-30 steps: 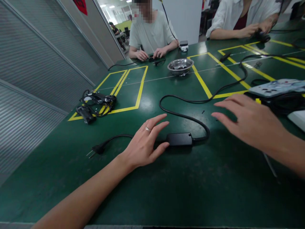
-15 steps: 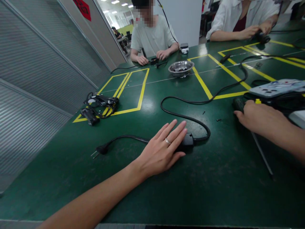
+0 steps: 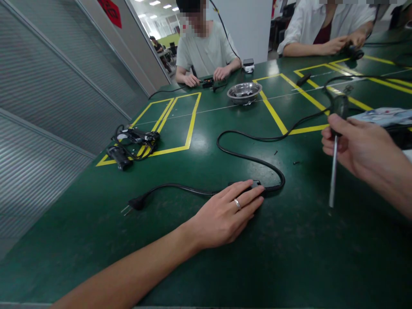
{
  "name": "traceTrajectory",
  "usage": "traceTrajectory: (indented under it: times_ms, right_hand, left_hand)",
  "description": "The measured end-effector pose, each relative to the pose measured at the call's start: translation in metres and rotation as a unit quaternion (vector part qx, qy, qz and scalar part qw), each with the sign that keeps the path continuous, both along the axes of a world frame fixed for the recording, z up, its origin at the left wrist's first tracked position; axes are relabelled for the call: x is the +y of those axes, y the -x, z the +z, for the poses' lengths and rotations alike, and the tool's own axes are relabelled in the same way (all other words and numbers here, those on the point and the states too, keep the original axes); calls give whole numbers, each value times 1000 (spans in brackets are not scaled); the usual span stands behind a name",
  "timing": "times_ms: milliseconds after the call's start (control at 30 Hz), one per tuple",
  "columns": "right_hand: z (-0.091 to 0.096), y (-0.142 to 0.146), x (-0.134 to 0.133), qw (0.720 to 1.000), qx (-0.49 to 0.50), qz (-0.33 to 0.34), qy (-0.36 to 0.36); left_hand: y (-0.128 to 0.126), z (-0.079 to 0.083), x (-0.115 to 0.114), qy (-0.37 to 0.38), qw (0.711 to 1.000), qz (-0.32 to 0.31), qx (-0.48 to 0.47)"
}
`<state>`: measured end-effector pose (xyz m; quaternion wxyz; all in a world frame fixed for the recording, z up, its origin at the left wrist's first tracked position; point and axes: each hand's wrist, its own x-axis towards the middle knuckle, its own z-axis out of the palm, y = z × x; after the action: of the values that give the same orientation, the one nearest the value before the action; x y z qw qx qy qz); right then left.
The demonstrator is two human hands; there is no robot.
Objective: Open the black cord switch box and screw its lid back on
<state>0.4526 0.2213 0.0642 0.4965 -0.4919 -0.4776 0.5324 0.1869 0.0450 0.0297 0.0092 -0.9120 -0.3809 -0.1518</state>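
My left hand [image 3: 230, 210] rests over a black power adapter box [image 3: 256, 183], its fingers close together and curved across the top. The thumb and most of the box are hidden. From the box's left side a black cord [image 3: 180, 185] leads to a two-pin plug [image 3: 137, 202]; from its right side another cord [image 3: 273, 168] loops back across the table. In my right hand [image 3: 357, 143] is a screwdriver [image 3: 334, 171], gripped by its dark handle with the metal shaft pointing down, above the table. Two small dark screws [image 3: 296, 162] lie between my hands.
A metal bowl [image 3: 244, 92] with small parts stands further back. Bundled black cables with a dark cylinder [image 3: 119, 157] lie at the left. A phone [image 3: 386, 116] lies behind my right hand. Two people work across the green table [image 3: 180, 274], marked with yellow tape [image 3: 193, 124].
My right hand has lifted the screwdriver off the table and turned it shaft-down. My left hand has slid slightly right and nearer, its fingers drawing together over the adapter box.
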Motion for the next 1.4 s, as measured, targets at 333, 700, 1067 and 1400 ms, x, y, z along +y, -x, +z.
traceTrajectory:
  times_ms: [333,700,1067,1400]
  right_hand:
    - [-10,-6,13,921,29,-196,-335]
    - [-12,-1,5,931,16,-148,-333]
    - [6,13,-13,960,134,-131,-206]
    - [2,17,-24,971,145,-78,-172]
  left_hand:
    - [1,0,1,18,1000,-7,-18]
    - [0,2,1,23,1000,-7,-19]
    - [-1,3,1,22,1000,5,-22]
    - [-2,4,2,20,1000,9,-18]
